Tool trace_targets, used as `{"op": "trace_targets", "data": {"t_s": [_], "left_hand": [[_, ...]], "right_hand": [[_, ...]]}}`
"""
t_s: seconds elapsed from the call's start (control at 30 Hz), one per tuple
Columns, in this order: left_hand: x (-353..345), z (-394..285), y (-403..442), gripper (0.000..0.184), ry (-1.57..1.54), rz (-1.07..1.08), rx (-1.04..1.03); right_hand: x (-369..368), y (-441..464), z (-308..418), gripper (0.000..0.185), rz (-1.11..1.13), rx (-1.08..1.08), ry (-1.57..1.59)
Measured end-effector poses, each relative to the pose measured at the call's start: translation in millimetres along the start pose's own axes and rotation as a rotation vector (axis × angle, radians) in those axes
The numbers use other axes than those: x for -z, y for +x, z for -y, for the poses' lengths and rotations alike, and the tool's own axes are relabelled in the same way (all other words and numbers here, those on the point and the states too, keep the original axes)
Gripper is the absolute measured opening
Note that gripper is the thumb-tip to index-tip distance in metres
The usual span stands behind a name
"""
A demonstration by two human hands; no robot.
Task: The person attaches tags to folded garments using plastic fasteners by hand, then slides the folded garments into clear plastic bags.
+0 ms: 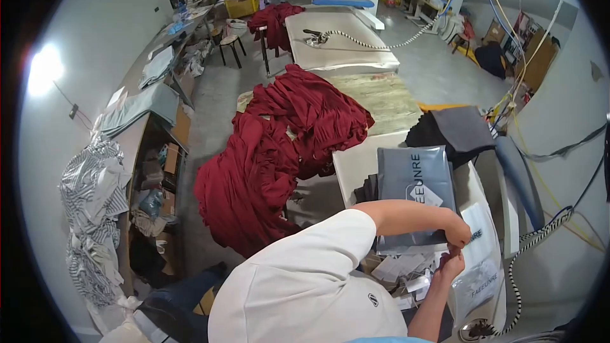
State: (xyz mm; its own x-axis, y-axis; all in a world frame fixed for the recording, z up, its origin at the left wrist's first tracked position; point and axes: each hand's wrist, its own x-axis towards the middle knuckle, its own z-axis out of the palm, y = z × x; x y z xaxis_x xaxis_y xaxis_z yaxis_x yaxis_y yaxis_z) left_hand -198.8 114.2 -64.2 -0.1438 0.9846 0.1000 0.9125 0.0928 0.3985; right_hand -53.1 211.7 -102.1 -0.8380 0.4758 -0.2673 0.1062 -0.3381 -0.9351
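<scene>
My left hand [458,234] reaches across the front of the table, bent down at the wrist. Close below it is my right hand [450,267], and the fingertips of both meet. The fingers look pinched; whatever they hold, if anything, is too small to make out. Under my left forearm lies a stack of dark folded garments in clear printed bags [406,168], with a white tag [424,194] on top. White tags and cards [401,268] are scattered beside my right hand. Clear printed packing bags [478,282] lie just to the right of both hands.
Dark folded fabric [462,130] is piled behind the bagged stack. A large heap of dark red cloth [254,178] spills off the table to the left. A striped cord [518,292] hangs at the right. A cluttered shelf bench [136,152] lines the left wall. A person stands far back.
</scene>
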Motion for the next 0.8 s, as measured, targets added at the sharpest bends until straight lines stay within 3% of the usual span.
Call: {"op": "trace_targets", "data": {"t_s": [0.37,0.63,0.8], "left_hand": [[12.6,-13.9,-19.7,0.022,-0.130,0.044,-0.003],[12.9,-18.5,-19.3,0.020,-0.118,-0.046,0.043],[22.1,-23.2,-20.3,0.018,-0.121,-0.160,0.098]], "right_hand": [[15.7,0.4,1.3,0.024,0.022,-0.086,-0.114],[-19.3,-57.3,5.9,0.008,0.067,-0.256,-0.097],[-33.3,-122.2,-27.1,0.007,0.276,-0.338,-0.138]]}}
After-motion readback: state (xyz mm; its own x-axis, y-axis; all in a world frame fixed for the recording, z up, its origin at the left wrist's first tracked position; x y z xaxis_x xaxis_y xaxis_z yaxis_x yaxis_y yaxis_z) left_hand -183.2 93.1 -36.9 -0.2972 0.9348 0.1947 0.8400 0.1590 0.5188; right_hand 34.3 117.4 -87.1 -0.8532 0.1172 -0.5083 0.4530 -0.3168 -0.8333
